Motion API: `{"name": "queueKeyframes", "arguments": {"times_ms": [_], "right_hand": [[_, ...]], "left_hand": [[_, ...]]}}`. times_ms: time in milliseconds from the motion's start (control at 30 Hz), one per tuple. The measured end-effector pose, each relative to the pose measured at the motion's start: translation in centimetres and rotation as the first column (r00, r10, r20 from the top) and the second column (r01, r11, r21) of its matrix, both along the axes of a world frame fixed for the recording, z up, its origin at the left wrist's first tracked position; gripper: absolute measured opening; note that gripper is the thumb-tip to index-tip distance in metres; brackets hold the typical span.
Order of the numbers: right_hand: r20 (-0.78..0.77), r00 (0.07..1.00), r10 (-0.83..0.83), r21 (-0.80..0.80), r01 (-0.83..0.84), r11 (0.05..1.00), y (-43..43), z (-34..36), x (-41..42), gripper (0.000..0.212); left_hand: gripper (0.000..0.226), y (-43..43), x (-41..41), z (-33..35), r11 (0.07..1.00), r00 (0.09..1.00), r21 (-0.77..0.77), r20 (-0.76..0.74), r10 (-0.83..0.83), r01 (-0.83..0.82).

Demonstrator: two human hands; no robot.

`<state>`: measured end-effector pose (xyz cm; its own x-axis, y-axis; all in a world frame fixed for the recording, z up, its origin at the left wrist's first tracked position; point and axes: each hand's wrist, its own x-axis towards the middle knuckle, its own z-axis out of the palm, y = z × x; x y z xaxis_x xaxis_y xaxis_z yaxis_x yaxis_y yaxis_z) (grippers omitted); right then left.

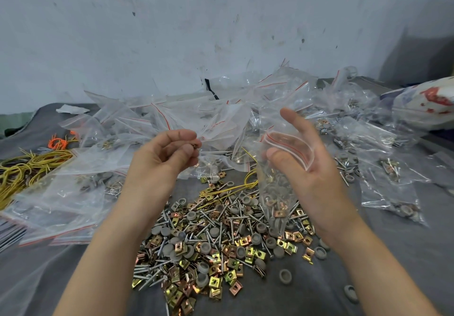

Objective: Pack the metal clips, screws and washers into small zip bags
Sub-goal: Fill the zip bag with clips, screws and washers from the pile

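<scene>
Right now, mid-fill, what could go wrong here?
1. The left hand pinches a small metal part short of the zip bag mouth; released there, it likely drops into the loose pile.
2. The right hand holds the bag only near its mouth; the loaded bottom could swing or slip.

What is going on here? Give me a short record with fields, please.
Picking: left hand pinches a small metal part
Bagging: right hand holds the zip bag open, partly filled
Loose parts: pile of clips, screws and grey caps on the grey cloth
Behind: heap of empty bags
Right side: filled bags
Left side: yellow wires
</scene>
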<state>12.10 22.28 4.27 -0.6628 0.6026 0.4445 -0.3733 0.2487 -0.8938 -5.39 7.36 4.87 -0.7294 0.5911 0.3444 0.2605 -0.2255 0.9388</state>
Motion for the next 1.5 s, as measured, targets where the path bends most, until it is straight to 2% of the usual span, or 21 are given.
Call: {"name": "queueKeyframes", "arguments": {"times_ms": [267,600,767,967,1133,1333,1500], "right_hand": [[0.02,1.0,0.007,0.031,-0.007,0.999,0.0,-0.4,-0.3,0.056],[0.047,0.999,0.026,0.111,-0.031,0.993,-0.4,-0.7,-0.4,0.054],[0.089,0.996,0.013,0.192,-0.03,0.981,-0.7,-1.5,-0.8,0.056],[0.15,0.988,-0.026,0.299,-0.02,0.954,-1.4,-2.3,-1.5,0.06],[0.178,0.983,-0.044,0.342,-0.02,0.939,-1.7,-2.5,-1.5,0.065],[0.196,0.98,-0.032,0.327,-0.034,0.944,-1.7,-2.4,-1.5,0.067],[0.184,0.983,-0.019,0.305,-0.038,0.952,-1.6,-2.6,-1.7,0.069]], "left_hand": [[0.036,0.6,0.8,-0.1,0.995,0.995,0.03,0.019,-0.1,0.099],[0.029,0.6,1.7,0.5,0.998,0.998,0.003,-0.009,-0.06,0.06],[0.021,0.9,3.2,2.6,1.0,0.994,0.006,-0.107,-0.005,0.006],[0.015,0.6,5.6,4.9,0.999,0.965,0.032,-0.26,-0.027,0.037],[0.021,0.2,6.3,5.1,0.992,0.898,-0.123,-0.431,-0.088,0.039],[0.026,0.4,6.8,4.6,0.973,0.849,-0.23,-0.512,-0.127,0.006],[0.016,1.0,7.4,4.5,0.95,0.771,-0.297,-0.627,-0.114,-0.101]]}}
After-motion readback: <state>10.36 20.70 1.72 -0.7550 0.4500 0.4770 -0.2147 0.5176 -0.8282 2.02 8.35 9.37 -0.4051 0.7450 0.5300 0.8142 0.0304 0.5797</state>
